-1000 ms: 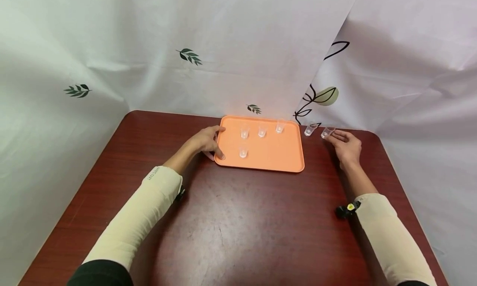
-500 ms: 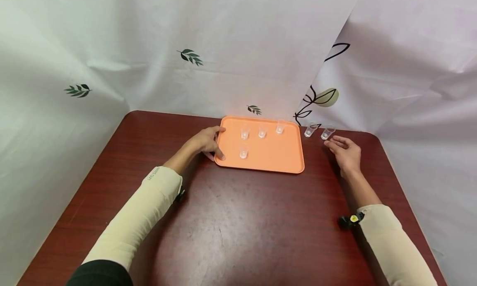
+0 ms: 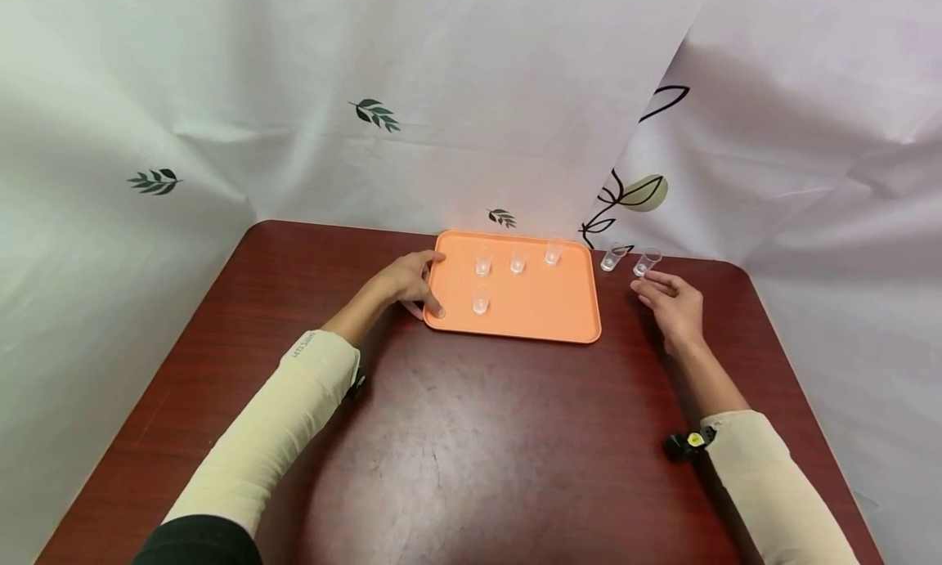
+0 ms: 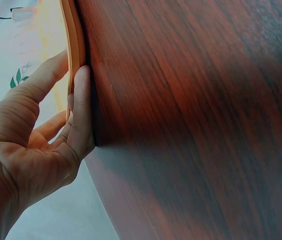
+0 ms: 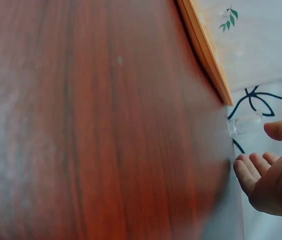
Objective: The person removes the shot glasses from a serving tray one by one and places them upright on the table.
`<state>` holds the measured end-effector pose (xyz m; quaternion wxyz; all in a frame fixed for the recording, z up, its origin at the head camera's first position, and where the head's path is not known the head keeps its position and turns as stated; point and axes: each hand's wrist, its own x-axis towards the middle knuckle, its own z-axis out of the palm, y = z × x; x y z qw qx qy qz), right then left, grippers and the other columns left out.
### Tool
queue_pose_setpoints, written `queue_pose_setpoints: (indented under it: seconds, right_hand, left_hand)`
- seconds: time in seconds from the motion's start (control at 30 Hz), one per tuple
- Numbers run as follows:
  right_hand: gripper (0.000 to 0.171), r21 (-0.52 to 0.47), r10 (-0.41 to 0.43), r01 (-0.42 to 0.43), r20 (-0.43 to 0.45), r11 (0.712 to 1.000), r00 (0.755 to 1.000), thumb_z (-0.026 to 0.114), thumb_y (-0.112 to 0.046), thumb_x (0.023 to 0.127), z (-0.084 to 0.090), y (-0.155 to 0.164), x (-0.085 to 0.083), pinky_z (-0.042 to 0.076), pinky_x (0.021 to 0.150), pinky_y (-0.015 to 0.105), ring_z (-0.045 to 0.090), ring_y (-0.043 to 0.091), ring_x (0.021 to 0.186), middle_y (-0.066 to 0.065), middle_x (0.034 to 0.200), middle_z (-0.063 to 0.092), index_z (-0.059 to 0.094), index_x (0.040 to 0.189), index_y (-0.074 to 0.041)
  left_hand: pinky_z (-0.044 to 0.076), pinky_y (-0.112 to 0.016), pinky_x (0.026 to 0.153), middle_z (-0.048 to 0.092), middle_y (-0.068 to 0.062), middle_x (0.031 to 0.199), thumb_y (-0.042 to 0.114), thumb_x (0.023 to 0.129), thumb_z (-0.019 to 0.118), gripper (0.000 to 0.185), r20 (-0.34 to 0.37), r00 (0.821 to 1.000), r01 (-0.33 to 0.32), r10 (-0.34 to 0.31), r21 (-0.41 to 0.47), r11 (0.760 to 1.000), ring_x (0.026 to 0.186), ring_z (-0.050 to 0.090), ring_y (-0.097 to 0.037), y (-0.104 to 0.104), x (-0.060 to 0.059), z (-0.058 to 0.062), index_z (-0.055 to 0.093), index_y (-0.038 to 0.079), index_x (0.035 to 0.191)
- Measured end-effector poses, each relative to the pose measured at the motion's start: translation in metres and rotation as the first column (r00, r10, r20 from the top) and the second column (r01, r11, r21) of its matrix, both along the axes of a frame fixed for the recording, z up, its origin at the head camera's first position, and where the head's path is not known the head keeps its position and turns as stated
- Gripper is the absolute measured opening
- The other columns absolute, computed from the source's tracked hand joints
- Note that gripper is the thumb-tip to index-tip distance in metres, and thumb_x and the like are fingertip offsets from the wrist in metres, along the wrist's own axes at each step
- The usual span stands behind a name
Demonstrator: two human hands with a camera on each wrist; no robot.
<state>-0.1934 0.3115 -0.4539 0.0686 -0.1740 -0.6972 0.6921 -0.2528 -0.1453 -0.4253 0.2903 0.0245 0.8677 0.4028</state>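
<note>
An orange tray lies near the table's back edge. My left hand grips its left edge, thumb on the rim and fingers low along the side, as the left wrist view shows. Three small clear plastic cups, one of them the middle cup, stand in a back row on the tray. A single cup stands in front, to the left. Right of the tray, two more clear cups, the nearer-to-tray cup and the far-right cup, stand on the table. Just in front of the latter, my right hand holds nothing, fingers loosely bent.
The dark red-brown table spreads in front of the tray. White sheeting with leaf prints hangs right behind the table's back edge. Black wrist cameras sit under the sleeves.
My right hand has let go of the far-right cup, which now stands by itself, and has drawn back slightly towards me and left. The left hand has stayed on the tray.
</note>
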Motion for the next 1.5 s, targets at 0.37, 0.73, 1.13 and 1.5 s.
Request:
queue_pose_setpoints:
  seconds: [0.37, 0.73, 1.13, 1.5]
  right_hand:
    - [0.052, 0.090, 0.085, -0.080, -0.056, 0.993, 0.995, 0.085, -0.003, 0.099, 0.007, -0.026, -0.008, 0.066, 0.085, 0.008, 0.076, -0.009, 0.091, -0.016, 0.099, 0.080, 0.065, 0.145, 0.011]
    - [0.053, 0.198, 0.186, -0.173, -0.047, 0.965, 0.981, 0.084, -0.008, 0.101, 0.009, -0.057, -0.020, 0.064, 0.089, 0.007, 0.074, -0.010, 0.098, -0.003, 0.116, 0.083, 0.066, 0.148, 0.010]
    - [0.055, 0.150, 0.225, -0.220, -0.014, 0.964, 0.974, 0.084, -0.009, 0.100, 0.003, -0.084, -0.030, 0.066, 0.090, 0.011, 0.072, -0.002, 0.104, 0.031, 0.150, 0.068, 0.066, 0.149, 0.008]
    - [0.056, 0.239, 0.227, -0.219, -0.005, 0.946, 0.974, 0.085, -0.012, 0.098, -0.002, -0.097, -0.042, 0.063, 0.100, 0.011, 0.073, 0.019, 0.130, 0.026, 0.149, 0.072, 0.068, 0.150, 0.003]
  left_hand:
    - [0.075, -0.038, 0.066, 0.049, -0.025, 0.143, -0.009, 0.081, 0.097, 0.121, 0.007, 1.000, 0.010, -0.010, 0.010, 1.000, 0.075, 0.076, -0.022, 0.000, 0.000, 0.002, 0.031, 0.021, 0.179]
    - [0.074, -0.037, 0.066, 0.050, -0.021, 0.130, -0.008, 0.080, 0.098, 0.122, -0.011, 1.000, 0.007, -0.007, -0.006, 1.000, 0.071, 0.074, -0.020, 0.000, 0.002, 0.001, 0.032, 0.020, 0.179]
    - [0.075, -0.038, 0.067, 0.049, -0.021, 0.130, -0.006, 0.080, 0.099, 0.123, -0.024, 1.000, 0.010, -0.011, -0.014, 1.000, 0.075, 0.073, -0.021, 0.001, 0.000, -0.001, 0.032, 0.021, 0.179]
    - [0.075, -0.039, 0.066, 0.048, -0.020, 0.129, -0.009, 0.080, 0.098, 0.123, -0.007, 1.000, -0.005, 0.005, 0.016, 1.000, 0.076, 0.072, -0.021, 0.001, 0.001, -0.002, 0.031, 0.021, 0.179]
